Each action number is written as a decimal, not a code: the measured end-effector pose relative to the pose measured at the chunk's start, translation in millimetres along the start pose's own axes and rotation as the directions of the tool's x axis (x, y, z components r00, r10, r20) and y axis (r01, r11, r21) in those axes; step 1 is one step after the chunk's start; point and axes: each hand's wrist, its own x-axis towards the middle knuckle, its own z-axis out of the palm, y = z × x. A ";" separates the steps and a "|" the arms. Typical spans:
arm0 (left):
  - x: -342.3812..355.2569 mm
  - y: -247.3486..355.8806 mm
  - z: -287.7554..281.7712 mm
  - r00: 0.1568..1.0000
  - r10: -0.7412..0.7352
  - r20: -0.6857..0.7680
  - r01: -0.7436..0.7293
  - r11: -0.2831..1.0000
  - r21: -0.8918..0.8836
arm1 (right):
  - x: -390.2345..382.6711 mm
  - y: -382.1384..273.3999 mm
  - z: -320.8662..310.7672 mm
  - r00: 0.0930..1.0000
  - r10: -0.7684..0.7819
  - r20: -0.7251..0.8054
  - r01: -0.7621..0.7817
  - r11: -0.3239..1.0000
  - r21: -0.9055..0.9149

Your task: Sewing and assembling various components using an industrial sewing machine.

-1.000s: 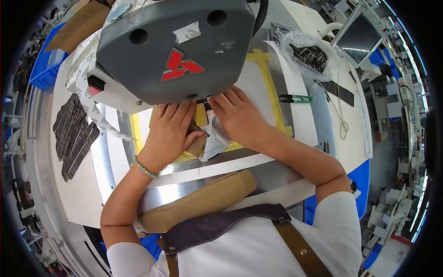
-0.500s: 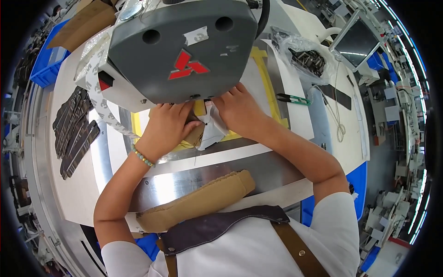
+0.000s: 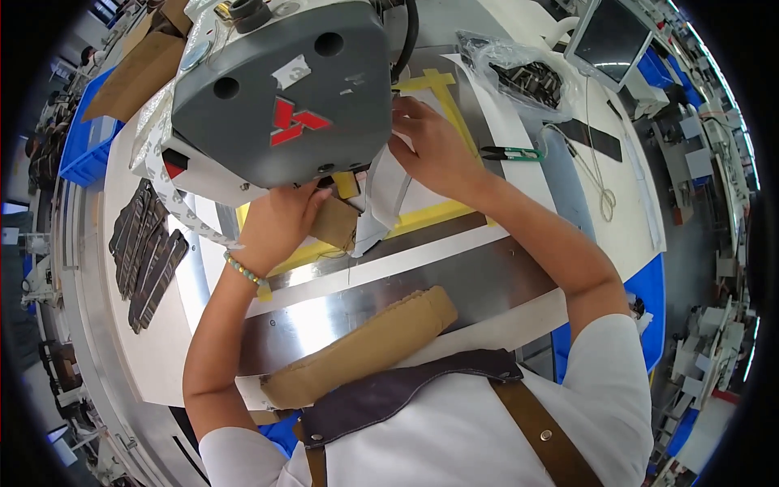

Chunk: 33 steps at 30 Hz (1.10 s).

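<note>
My left hand (image 3: pixel 280 226), wearing a beaded bracelet, lies at the lower left of a big grey sewing machine head (image 3: pixel 284 97). Its fingertips are hidden under the head; the thumb rests by a small brown board-like piece (image 3: pixel 335 225). Beside that piece are a small yellow block (image 3: pixel 346 185) and a whitish flap of sheet (image 3: pixel 375 223). My right hand (image 3: pixel 438 152) is raised at the right edge of the head, fingers bent and thumb apart from them. Some of its tips meet the machine's edge, and I see nothing held. Yellow tape (image 3: pixel 434 213) frames the work area.
Green-handled thread snips (image 3: pixel 511 153) lie right of my right hand, below a clear bag of dark pieces (image 3: pixel 527 85). Dark striped strips (image 3: pixel 146 252) are piled at left. A tan padded roll (image 3: pixel 361 349) lies along the front edge. A screen (image 3: pixel 610 39) stands at far right.
My right hand has left the pieces beneath the machine head and moved up along its right edge. My left thumb has drawn back, baring more of the brown piece. The whole view has shifted slightly.
</note>
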 end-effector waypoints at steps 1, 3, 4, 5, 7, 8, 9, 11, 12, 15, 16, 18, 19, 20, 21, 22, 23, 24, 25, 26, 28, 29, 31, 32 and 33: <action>0.8 -2.3 0.1 0.997 -0.079 0.015 0.080 0.997 -0.020 | 2.9 1.1 0.8 0.995 0.042 0.095 -0.039 0.999 -0.030; 2.5 -6.9 0.4 0.987 -0.156 0.031 0.157 0.987 -0.036 | 4.4 -0.4 5.5 0.989 0.064 0.132 -0.050 0.993 -0.106; 3.2 -8.8 0.5 0.977 -0.211 0.034 0.213 0.974 -0.076 | 4.6 -1.5 8.1 0.988 0.031 0.150 -0.008 0.988 -0.153; 3.5 -10.0 0.3 0.952 -0.303 0.045 0.306 0.948 -0.090 | 4.5 -2.4 10.5 0.986 0.055 0.156 -0.029 0.985 -0.167; 1.7 -9.9 -1.7 0.973 -0.230 0.019 0.231 0.966 -0.113 | 2.7 -5.3 14.0 0.991 -0.017 0.135 0.039 0.986 -0.164; 0.2 -8.6 -3.2 0.972 -0.236 0.019 0.236 0.969 -0.078 | 0.2 -6.6 13.7 0.986 0.028 0.166 0.002 0.984 -0.177; -2.7 -6.3 -4.8 0.981 -0.193 0.001 0.192 0.975 -0.110 | -4.0 -7.9 11.5 0.988 -0.021 0.153 0.057 0.969 -0.239; -8.9 0.9 -6.0 0.996 -0.059 -0.060 0.055 0.996 -0.066 | -12.8 -10.6 5.2 0.987 -0.069 0.147 0.111 0.947 -0.300; -9.8 4.7 -4.7 0.997 -0.078 -0.004 0.077 0.995 -0.070 | -17.8 -12.4 1.5 0.978 -0.150 0.147 0.192 0.920 -0.341; -10.2 14.1 3.9 0.961 0.197 -0.196 -0.199 0.980 0.008 | -32.5 -20.8 -6.2 0.952 -0.255 0.170 0.301 0.887 -0.350; -9.6 16.3 7.9 0.951 0.227 -0.211 -0.214 0.973 0.084 | -36.3 -24.3 -6.8 0.941 -0.287 0.181 0.333 0.886 -0.322; -9.6 15.8 11.7 0.940 0.259 -0.222 -0.227 0.961 0.161 | -40.4 -31.7 -3.4 0.943 -0.263 0.201 0.314 0.903 -0.293; -10.2 14.9 12.9 0.941 0.251 -0.226 -0.225 0.965 0.133 | -40.5 -34.4 -0.7 0.942 -0.256 0.216 0.308 0.916 -0.258; -11.1 14.1 14.0 0.933 0.242 -0.268 -0.224 0.970 0.094 | -39.7 -36.3 2.6 0.944 -0.240 0.225 0.296 0.919 -0.262; -12.4 13.6 14.8 0.945 0.239 -0.224 -0.222 0.970 0.098 | -38.3 -38.1 6.6 0.945 -0.220 0.243 0.286 0.915 -0.284; -13.2 12.8 14.9 0.955 0.215 -0.203 -0.204 0.976 0.072 | -36.6 -38.8 9.5 0.944 -0.229 0.239 0.295 0.909 -0.294; -13.6 11.9 14.8 0.957 0.192 -0.217 -0.189 0.981 0.037 | -35.4 -38.9 11.1 0.943 -0.205 0.261 0.282 0.910 -0.304; -13.6 11.4 14.6 0.966 0.187 -0.181 -0.181 0.982 0.049 | -34.5 -38.9 12.4 0.952 -0.197 0.233 0.267 0.909 -0.320; -13.4 11.3 14.5 0.955 0.213 -0.207 -0.202 0.977 0.074 | -34.2 -38.6 13.0 0.957 -0.201 0.210 0.263 0.906 -0.331; -13.1 11.0 14.2 0.935 0.238 -0.262 -0.221 0.971 0.094 | -34.3 -37.9 12.5 0.960 -0.188 0.205 0.249 0.909 -0.333; -13.2 10.6 13.3 0.946 0.237 -0.223 -0.224 0.971 0.081 | -36.6 -36.5 10.2 0.966 -0.179 0.186 0.234 0.913 -0.334; -13.0 10.3 13.1 0.938 0.234 -0.254 -0.228 0.972 0.054 | -37.2 -36.3 10.8 0.965 -0.155 0.211 0.222 0.911 -0.346; -13.6 9.5 12.7 0.953 0.220 -0.210 -0.216 0.975 0.042 | -38.0 -36.4 12.8 0.963 -0.187 0.193 0.249 0.890 -0.382; -14.6 9.8 12.8 0.950 0.207 -0.234 -0.210 0.978 0.016 | -38.4 -36.5 13.4 0.965 -0.170 0.198 0.236 0.892 -0.386; -15.2 10.1 12.9 0.958 0.205 -0.201 -0.205 0.979 0.022 | -38.3 -36.7 14.0 0.966 -0.168 0.195 0.233 0.892 -0.387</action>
